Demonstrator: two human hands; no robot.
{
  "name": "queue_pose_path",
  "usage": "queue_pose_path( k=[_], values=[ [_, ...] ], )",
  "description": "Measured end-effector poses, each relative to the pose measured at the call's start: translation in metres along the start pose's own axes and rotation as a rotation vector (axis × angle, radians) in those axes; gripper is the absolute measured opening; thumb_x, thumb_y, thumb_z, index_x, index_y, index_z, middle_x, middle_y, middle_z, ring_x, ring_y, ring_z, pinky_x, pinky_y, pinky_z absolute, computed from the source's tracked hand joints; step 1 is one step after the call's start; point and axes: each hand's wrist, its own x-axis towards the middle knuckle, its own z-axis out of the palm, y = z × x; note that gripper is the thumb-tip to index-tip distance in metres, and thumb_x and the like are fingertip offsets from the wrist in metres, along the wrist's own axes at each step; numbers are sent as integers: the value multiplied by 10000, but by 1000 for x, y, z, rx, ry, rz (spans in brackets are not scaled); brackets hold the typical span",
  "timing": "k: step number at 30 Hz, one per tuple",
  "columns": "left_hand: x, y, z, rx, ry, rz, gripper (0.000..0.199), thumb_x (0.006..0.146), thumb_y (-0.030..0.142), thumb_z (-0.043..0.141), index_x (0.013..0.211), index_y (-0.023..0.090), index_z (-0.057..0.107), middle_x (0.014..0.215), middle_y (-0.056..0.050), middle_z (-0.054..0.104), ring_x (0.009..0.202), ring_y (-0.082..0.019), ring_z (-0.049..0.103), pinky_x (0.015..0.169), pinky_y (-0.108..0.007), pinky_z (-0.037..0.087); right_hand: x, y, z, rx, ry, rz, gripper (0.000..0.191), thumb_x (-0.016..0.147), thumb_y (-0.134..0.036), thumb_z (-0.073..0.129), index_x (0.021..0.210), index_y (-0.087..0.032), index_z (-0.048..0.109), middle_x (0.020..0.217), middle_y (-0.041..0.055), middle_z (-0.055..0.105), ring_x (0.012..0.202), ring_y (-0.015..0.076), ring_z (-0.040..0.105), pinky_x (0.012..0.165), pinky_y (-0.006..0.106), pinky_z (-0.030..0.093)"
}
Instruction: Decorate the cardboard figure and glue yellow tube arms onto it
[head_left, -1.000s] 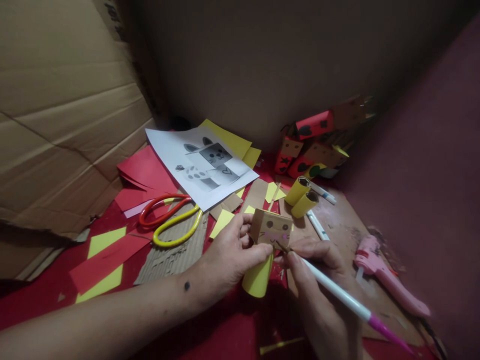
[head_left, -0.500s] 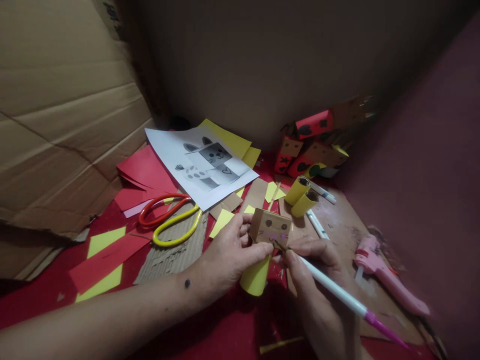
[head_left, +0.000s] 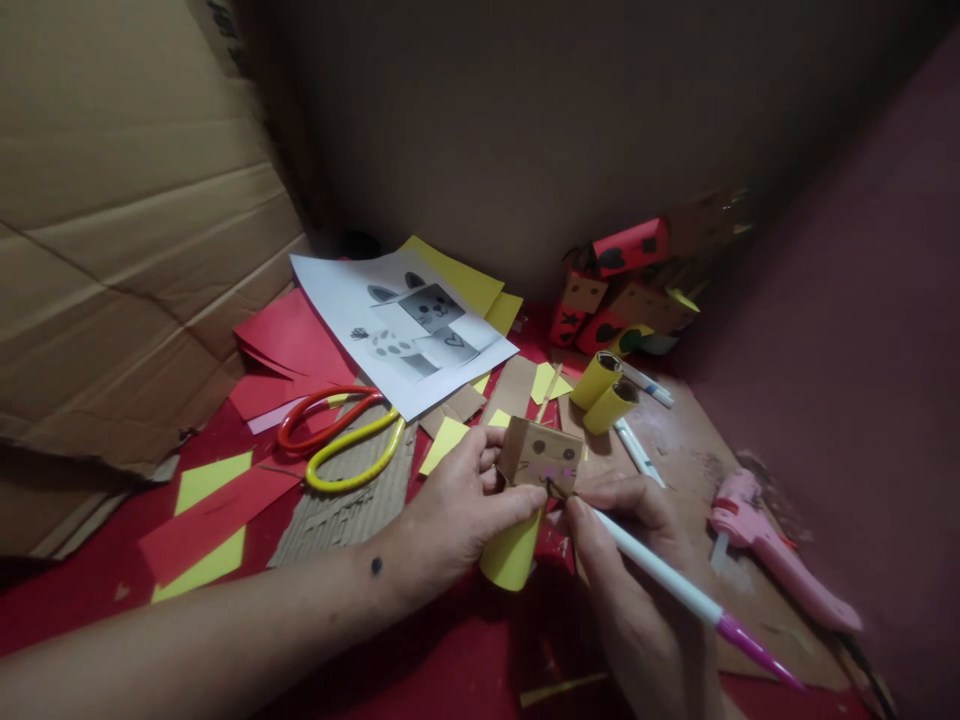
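My left hand (head_left: pixel 465 500) is closed around a small cardboard animal figure (head_left: pixel 551 450), its thumb across the front. The figure has a brown box head with two dark eyes, pink marks and whiskers, above a yellow paper-covered tube (head_left: pixel 514 555). In my right hand (head_left: pixel 637 570) is a white felt-tip pen (head_left: pixel 660 570) with a purple end pointing down toward me. The pen's tip is hidden by the fingers, close to the lower edge of the face. Whether it touches the cardboard I cannot tell.
Red-and-yellow-handled scissors (head_left: pixel 352 440) lie left among paper scraps, beside a printed sheet (head_left: pixel 405 330) with an animal picture. Behind the figure stand two yellow tubes (head_left: pixel 611 405). A pink glue gun (head_left: pixel 780 550) rests right. Several red figures (head_left: pixel 630 250) are piled at the back.
The right hand and pen have shifted very slightly, the pen's purple end moving a little to the left. The left hand and figure stay almost in place.
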Motion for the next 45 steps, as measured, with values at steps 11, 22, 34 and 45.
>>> queue_pose_path(
  k=[11,22,34,45],
  values=[
    [0,2,2,7,8,-10,385,778,179,739,1102,170,529,1142,-112,709,1076,-261,693,955,-406,522,-2,5,0,50,-23,17,106,921,-236,664,827,-243,615,760,-33,677,609,105,643,554,190,541],
    [0,0,2,3,8,3,380,770,183,748,1089,177,540,1135,-95,721,1082,-258,697,951,-398,528,-2,5,0,51,-15,44,132,907,-227,669,790,-238,608,755,-21,687,648,126,654,597,212,545],
    [-1,7,5,9,11,-24,368,764,155,737,1076,166,541,1135,-115,718,1065,-248,699,946,-382,537,-3,3,-2,41,-31,53,113,919,-250,664,815,-248,621,693,-48,672,554,93,618,526,167,525],
    [0,2,2,22,-8,-6,375,775,152,727,1096,161,534,1129,-105,712,1066,-238,691,941,-373,536,-3,5,-3,24,8,69,108,912,-270,667,814,-246,630,711,-40,659,575,93,611,531,159,524]
  ],
)
